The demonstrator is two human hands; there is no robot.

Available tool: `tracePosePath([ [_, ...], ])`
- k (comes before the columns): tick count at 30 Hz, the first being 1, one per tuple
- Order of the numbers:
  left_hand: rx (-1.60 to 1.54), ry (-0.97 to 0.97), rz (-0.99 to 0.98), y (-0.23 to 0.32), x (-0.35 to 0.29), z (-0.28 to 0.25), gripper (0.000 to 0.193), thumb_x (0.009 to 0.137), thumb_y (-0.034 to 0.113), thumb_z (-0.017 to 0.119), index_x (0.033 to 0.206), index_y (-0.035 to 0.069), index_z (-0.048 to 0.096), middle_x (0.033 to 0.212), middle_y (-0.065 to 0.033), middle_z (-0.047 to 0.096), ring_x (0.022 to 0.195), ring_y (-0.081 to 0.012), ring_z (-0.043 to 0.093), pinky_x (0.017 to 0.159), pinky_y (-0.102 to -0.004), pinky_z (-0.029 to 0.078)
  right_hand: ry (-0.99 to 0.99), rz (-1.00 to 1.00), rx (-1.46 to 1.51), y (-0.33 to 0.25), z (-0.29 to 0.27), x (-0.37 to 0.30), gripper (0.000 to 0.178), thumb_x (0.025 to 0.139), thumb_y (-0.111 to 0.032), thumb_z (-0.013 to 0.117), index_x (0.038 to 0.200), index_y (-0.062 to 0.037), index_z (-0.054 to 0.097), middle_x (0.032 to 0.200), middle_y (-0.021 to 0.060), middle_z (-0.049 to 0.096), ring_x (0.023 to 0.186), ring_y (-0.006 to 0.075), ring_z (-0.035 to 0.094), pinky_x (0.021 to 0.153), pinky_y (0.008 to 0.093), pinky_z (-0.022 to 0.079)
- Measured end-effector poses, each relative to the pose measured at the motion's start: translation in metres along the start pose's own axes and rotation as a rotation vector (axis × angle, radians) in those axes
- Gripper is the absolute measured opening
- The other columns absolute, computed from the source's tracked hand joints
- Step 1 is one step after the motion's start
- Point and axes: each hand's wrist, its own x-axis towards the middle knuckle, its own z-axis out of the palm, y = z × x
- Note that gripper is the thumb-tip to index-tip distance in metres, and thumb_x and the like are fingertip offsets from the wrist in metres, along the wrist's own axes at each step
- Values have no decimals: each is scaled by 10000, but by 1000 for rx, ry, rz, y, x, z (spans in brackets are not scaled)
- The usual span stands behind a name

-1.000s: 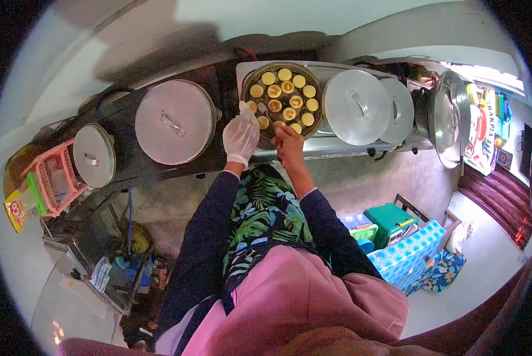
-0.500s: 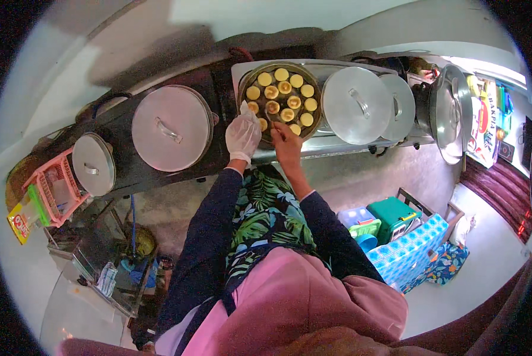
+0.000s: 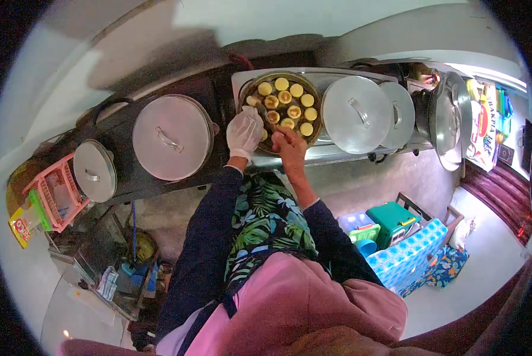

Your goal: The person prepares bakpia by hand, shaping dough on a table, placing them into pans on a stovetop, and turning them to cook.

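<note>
A round dark pan (image 3: 320, 114) holds several small round pastries (image 3: 307, 100), pale yellow, with browned tops on those near the middle. My right hand (image 3: 290, 145), bare, is closed around the handle of a spatula at the pan's near edge. The spatula's dark blade (image 3: 262, 109) reaches up and left among the pastries. My left hand (image 3: 245, 132), in a clear plastic glove, is over the pan's near-left rim, its fingers stretched toward the pastries beside the blade. Nothing shows in that hand, though the glove partly hides its fingers.
Large metal lids (image 3: 172, 137) cover pots left of the pan; more lids (image 3: 356, 111) stand close on its right. A pink basket (image 3: 60, 191) is at the far left. Below right are a green box (image 3: 390, 224) and a blue patterned box (image 3: 409, 256).
The spatula blade has come into view among the left-hand pastries. My left fingers have drawn back from the pan's left pastries. The whole view has shifted slightly.
</note>
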Motion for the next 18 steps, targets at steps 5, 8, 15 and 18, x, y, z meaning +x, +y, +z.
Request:
tracePosePath([
  [5, 63, 44, 38, 5, -1, -24, 408, 791, 108, 669, 1182, 29, 586, 1161, -132, 635, 1007, -290, 634, 824, -382, 531, 51, -5, 148, 2, -12, 8, 220, 919, -87, 663, 1096, 44, 672, 771, 46, 642, 615, 88, 560, 555, 258, 468],
  [8, -94, 54, -34, 20, 9, -49, 344, 787, 118, 656, 1118, 34, 610, 1082, -120, 639, 899, -277, 648, 732, -347, 538, 95, -28, -156, -3, -13, 9, 213, 920, -89, 657, 1082, 49, 665, 758, 47, 643, 616, 87, 559, 557, 258, 465],
  [15, 2086, -110, 410, -12, -14, 36, 351, 1035, 241, 379, 1288, 46, 523, 1315, -69, 555, 1127, -192, 553, 1044, -326, 415, 66, -115, -313, 7, 9, 7, 205, 921, -111, 644, 1076, 19, 676, 720, 32, 629, 595, 94, 545, 561, 257, 452],
  [18, 98, 138, 163, 17, 20, -14, 231, 860, 137, 562, 1063, 37, 607, 1022, -98, 647, 910, -264, 662, 725, -351, 531, 71, -21, -364, 8, -12, 10, 203, 921, -121, 646, 1072, 10, 683, 705, 35, 624, 588, 93, 552, 563, 259, 459],
])
